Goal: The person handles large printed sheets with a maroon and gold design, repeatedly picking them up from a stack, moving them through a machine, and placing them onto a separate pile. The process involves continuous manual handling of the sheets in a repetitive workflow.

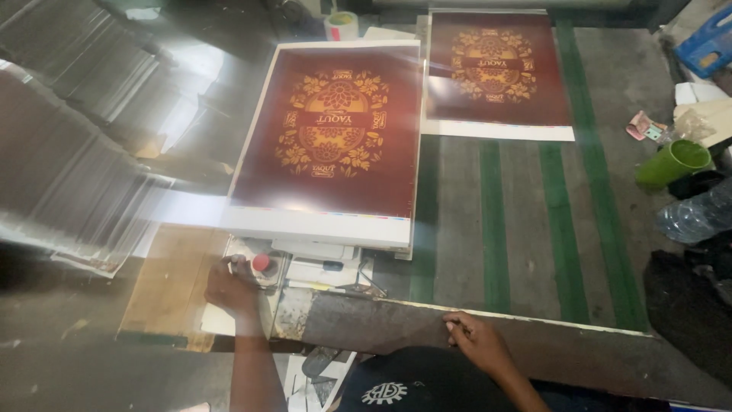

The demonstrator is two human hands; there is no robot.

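Head view: the left hand (231,288) rests on a small control panel (263,268) at the near edge of a stack of printed sheets (329,133), fingers curled beside one red push-button (261,262); whether a finger presses the button cannot be told, and the hand holds nothing visible. The right hand (479,341) lies on the near rail of the work table (534,347), fingers together and bent over the edge, thumb side up, apparently bracing the body; it grips no loose item. The sheets are dark red with a gold floral emblem and a white margin. Two lots are visible: one thick stack just beyond the control panel, squared up with edges aligned, and one further sheet or thin lot (497,72) lying flat behind and to the right, apart from the first; this layout likely keeps the lots separate. The table surface carries green stripes (560,221), at least three. At far centre stands one roll of tape (342,26). At the right edge are one green cup (672,162), tilted, one clear plastic bottle (698,216) lying on its side, and one blue container (709,38).
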